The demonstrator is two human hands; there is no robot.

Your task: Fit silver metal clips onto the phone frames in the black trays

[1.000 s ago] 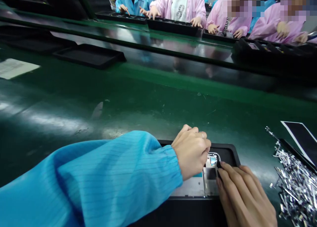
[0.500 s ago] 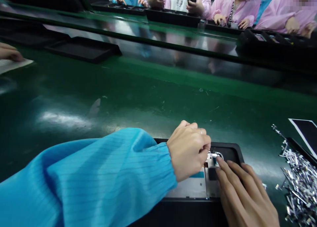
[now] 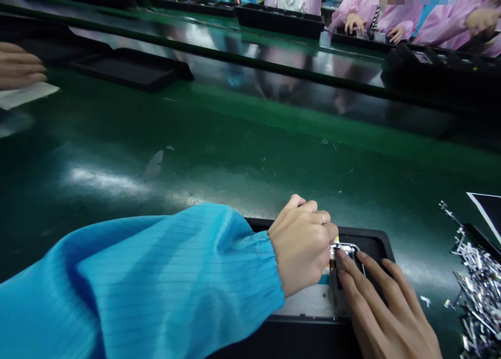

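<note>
A partly opened phone (image 3: pixel 305 302) with a silver inside and a bright metal rim lies in a black tray (image 3: pixel 376 240). Over its upper part my left hand (image 3: pixel 299 249), in a blue sleeve, is closed with curled fingers. Whatever those fingers pinch is hidden behind the hand. From the right, my right hand (image 3: pixel 387 307) stretches its fingers over the phone, index fingertip on or just above the frame near the left knuckles. The thumb of that hand is out of sight.
A pile of small shiny metal and white parts (image 3: pixel 479 291) lies at the right, beside a white-edged black sheet (image 3: pixel 487 213). Black trays (image 3: pixel 133 69) stand at far left, near another person's hand (image 3: pixel 21 67). Co-workers sit across the green table (image 3: pixel 219 145).
The view has shifted slightly. My right index finger has moved closer to my left hand, and both stay on the phone. The other person's hand at left has risen off the paper.
</note>
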